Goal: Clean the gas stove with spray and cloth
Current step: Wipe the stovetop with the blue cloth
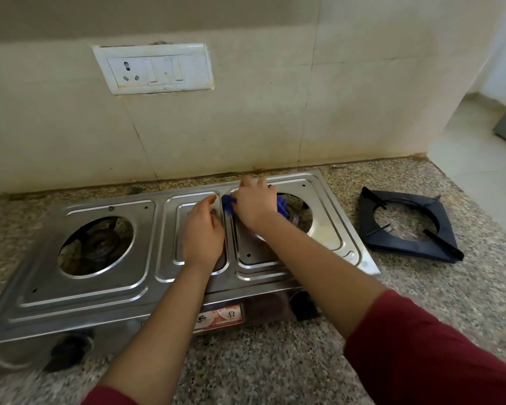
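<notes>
the steel gas stove (100, 290) lies across a speckled granite counter (275, 361), its front edge toward 6 o'clock. in its left panel, toward 9 o'clock, an open round burner hole (95, 247) shows the burner parts below. on the narrow middle panel the left hand (202, 229) rests palm down, fingers lying loosely together, gripping nothing. just at its 1 o'clock, the right hand (253, 204) presses a blue cloth (228, 204) onto the left edge of the right panel, fingers closed over the bunched fabric, more blue showing past the hand over the right burner hole. well apart at 3 o'clock, a black pan support (406, 226) lies on the counter. at 11 o'clock a white switch plate (152, 68) sits on the tiled wall (275, 112).
</notes>
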